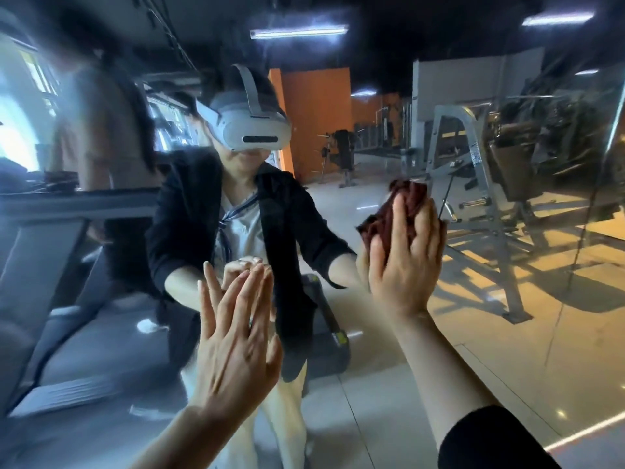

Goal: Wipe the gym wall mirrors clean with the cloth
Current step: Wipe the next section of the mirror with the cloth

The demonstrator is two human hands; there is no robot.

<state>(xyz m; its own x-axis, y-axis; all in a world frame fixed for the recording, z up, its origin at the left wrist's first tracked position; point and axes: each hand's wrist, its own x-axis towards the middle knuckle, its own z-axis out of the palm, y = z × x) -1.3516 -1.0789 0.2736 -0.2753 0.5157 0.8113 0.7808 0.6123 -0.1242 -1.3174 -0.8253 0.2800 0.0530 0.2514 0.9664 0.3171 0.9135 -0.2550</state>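
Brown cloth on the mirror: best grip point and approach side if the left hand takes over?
Probably the loose bunched corner of the brown cloth, sticking out left of the right hand, whose flat fingers press the rest against the mirror. Come from the left, where the open left hand already is, and pinch that free fold.

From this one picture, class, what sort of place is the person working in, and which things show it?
Most likely a gym. The wall mirror reflects a treadmill and a grey weight machine, and the right hand presses a dark red cloth to the glass.
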